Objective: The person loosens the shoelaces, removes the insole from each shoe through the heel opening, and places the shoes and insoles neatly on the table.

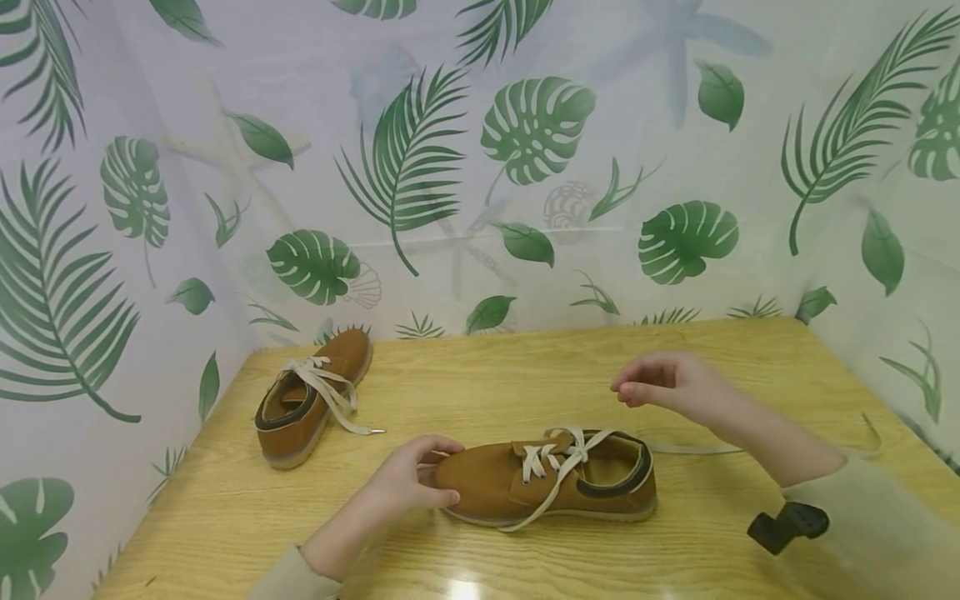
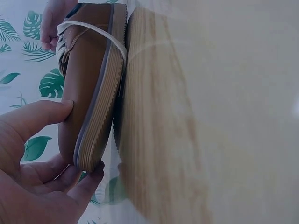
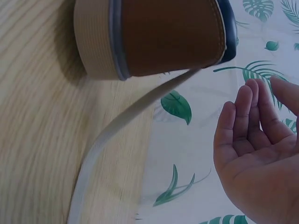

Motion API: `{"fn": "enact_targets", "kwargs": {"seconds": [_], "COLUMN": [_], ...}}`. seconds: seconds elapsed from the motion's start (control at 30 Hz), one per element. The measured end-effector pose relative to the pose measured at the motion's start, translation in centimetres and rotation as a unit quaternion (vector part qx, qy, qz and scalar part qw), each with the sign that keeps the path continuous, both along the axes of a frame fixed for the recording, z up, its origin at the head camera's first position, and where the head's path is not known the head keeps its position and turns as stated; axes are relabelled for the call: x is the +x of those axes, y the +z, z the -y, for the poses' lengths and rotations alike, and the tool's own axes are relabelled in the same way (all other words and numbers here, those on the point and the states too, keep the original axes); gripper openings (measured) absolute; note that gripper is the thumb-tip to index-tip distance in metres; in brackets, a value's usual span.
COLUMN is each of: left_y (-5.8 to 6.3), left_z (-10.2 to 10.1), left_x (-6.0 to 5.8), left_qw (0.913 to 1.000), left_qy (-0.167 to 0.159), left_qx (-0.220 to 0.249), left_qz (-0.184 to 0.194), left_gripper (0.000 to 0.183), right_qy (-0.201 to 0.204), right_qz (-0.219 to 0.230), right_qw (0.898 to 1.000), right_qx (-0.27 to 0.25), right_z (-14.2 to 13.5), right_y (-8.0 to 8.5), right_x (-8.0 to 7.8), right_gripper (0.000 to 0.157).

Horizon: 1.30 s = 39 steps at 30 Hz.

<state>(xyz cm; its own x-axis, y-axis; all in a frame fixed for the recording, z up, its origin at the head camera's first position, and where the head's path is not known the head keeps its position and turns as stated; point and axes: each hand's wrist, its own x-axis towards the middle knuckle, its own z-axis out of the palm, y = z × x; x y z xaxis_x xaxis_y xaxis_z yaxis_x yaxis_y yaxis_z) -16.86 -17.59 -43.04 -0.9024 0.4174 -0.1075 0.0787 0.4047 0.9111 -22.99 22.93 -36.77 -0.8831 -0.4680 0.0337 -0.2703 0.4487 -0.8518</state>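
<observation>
A brown lace-up shoe [image 1: 480, 483] sits upright on the table, its toe pointing left. At the toe my left hand [image 1: 416, 475] holds it, and the left wrist view shows the thumb [image 2: 51, 114] on the upper and the fingers around the toe tip. Cream laces [image 1: 577, 450] cross the tongue and hang over the near side. A long lace end [image 3: 117, 123] trails rightward behind the heel. Above and behind the heel my right hand [image 1: 675, 387] hovers, fingers slightly bent, nothing held. In the right wrist view its palm [image 3: 261, 158] is turned to the camera.
A second brown shoe [image 1: 311, 400] stands at the far left, its laces loose and one tip lying on the wood. The wooden table [image 1: 510, 375] is bordered behind and at both sides by leaf-patterned sheets [image 1: 525, 275]. A black clip-like piece [image 1: 787, 525] is on the right sleeve.
</observation>
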Motion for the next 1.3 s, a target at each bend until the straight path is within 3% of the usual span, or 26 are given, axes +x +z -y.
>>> {"fn": "enact_targets", "kwargs": {"seconds": [0.33, 0.7, 1.1, 1.3], "left_y": [0.2, 0.1, -0.1, 0.0], "left_z": [0.0, 0.0, 0.0, -0.1], "left_x": [0.0, 0.0, 0.1, 0.3], "left_qw": [1.0000, 0.9999, 0.9997, 0.9993], "left_qy": [-0.001, 0.006, 0.015, 0.026], "left_qx": [0.003, 0.006, 0.008, 0.008], "left_qz": [0.003, 0.010, 0.017, 0.026], "left_gripper": [0.060, 0.060, 0.060, 0.059], "right_qy": [0.035, 0.077, 0.141, 0.150], "right_qz": [0.011, 0.018, -0.076, -0.082], "right_qw": [0.999, 0.996, 0.986, 0.984], "right_qx": [-0.017, -0.039, -0.033, -0.044], "right_z": [1.1, 2.3, 2.7, 3.0], "right_y": [-1.0, -2.0, -3.8, -4.0], "right_x": [0.4, 0.9, 0.3, 0.2], "right_gripper": [0.021, 0.028, 0.022, 0.015]}}
